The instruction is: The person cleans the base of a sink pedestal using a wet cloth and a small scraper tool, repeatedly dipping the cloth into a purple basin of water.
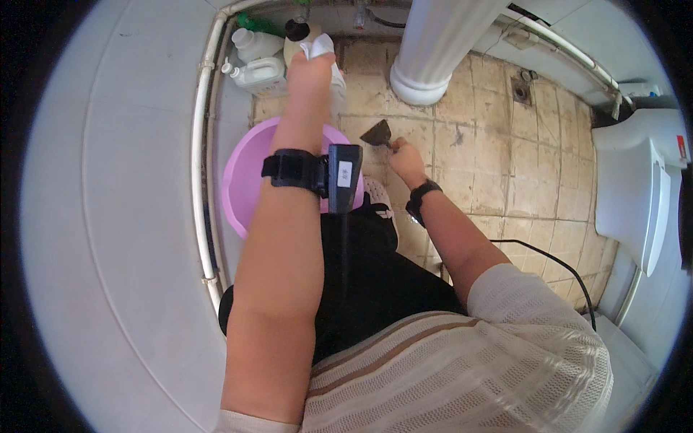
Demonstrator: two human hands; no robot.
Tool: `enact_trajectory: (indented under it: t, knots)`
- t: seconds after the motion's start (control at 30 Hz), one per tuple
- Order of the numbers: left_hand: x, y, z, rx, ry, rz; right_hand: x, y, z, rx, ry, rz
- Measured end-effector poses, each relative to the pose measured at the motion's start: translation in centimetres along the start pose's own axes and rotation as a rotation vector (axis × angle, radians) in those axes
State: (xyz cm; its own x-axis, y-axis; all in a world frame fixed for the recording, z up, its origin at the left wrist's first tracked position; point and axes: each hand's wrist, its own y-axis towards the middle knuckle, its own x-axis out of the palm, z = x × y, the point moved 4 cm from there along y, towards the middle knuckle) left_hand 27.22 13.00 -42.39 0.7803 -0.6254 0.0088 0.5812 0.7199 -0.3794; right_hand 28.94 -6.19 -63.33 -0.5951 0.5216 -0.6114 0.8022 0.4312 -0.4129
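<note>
Past the raised left hand (312,66), clenched around a white cloth (321,47), the right hand (408,160) grips a scraper (378,134) pressed to the stained floor tiles (469,151), seemingly mid-scrape, needing firm strokes next.

Floor: worn beige tiles (491,173), stained, with dark grout lines and a small drain (521,92) near the far wall.
Walls: pale grey-white panels (123,180), with 2 white pipes (202,166) running down the left side.
Fixtures: a white pedestal column (433,50) at the top, a white toilet (635,195) at the right.
Light: bright, even daylight tone.
</note>
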Motion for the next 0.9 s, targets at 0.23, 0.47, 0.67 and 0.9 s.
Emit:
enact_trajectory:
  t: [0.23, 0.47, 0.67, 0.9]
  knots:
    - [0.9, 0.1, 0.1, -0.049, 0.055, -0.027, 0.5, 1.3, 0.8, 0.007, -0.023, 0.047]
    - [0.7, -0.1, -0.5, -0.062, 0.046, -0.043, 0.8, 1.5, -1.4, 0.031, 0.020, 0.139]
    - [0.6, 0.4, 0.0, -0.048, 0.041, -0.013, 1.1, 3.7, -0.7, 0.014, 0.058, 0.200]
    - [0.6, 0.0, -0.1, -0.033, -0.005, -0.038, 0.8, 2.4, 0.3, 0.004, 0.134, 0.171]
